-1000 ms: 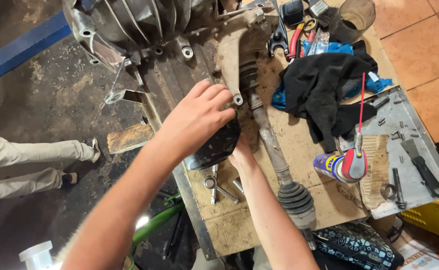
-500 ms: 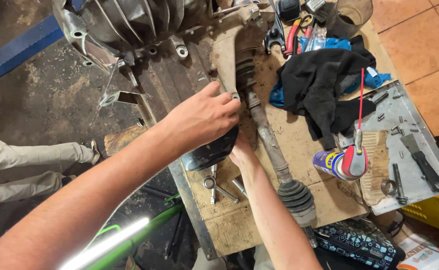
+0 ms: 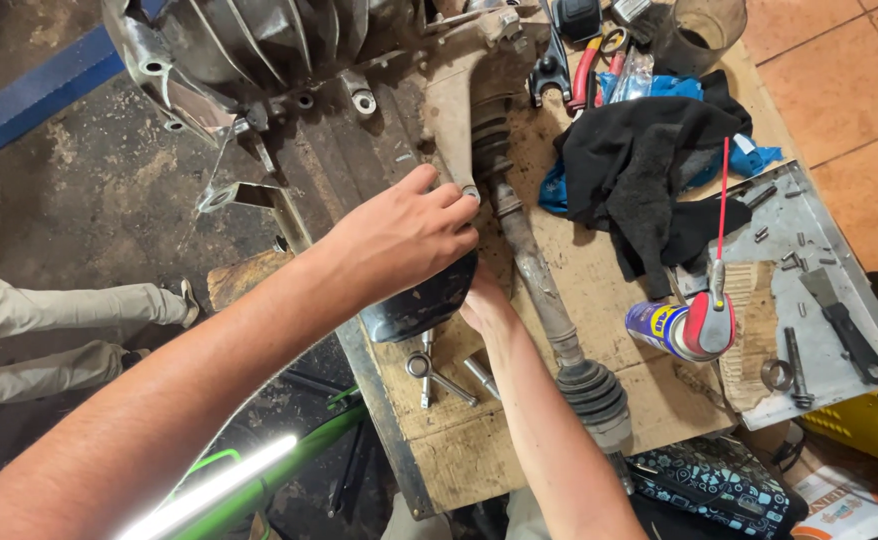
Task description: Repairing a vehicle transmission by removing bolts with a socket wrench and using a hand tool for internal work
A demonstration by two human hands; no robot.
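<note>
My left hand (image 3: 399,235) reaches in from the lower left, its fingers curled over the top of a dark rounded cover (image 3: 414,310) at the edge of the wooden bench (image 3: 479,450). Its fingertips sit next to the upper end of a rusty drive axle (image 3: 534,275). From below comes my right hand (image 3: 481,302), pressed against the cover's right side just under the left hand, its fingers hidden. The axle runs down the bench from a ribbed metal gearbox housing (image 3: 249,50) to a black rubber boot (image 3: 594,390).
Loose wrenches (image 3: 429,365) lie below the cover. To the right are a black cloth (image 3: 649,170), a spray can with a red straw (image 3: 674,325), and a metal tray (image 3: 829,230) with bolts and a scraper (image 3: 844,325). Another person's trousered legs (image 3: 49,330) lie at the left.
Both hands stay on the dark cover. My left hand's fingertips have shifted a little up and right, closer to the axle's upper end. The view has drifted slightly.
</note>
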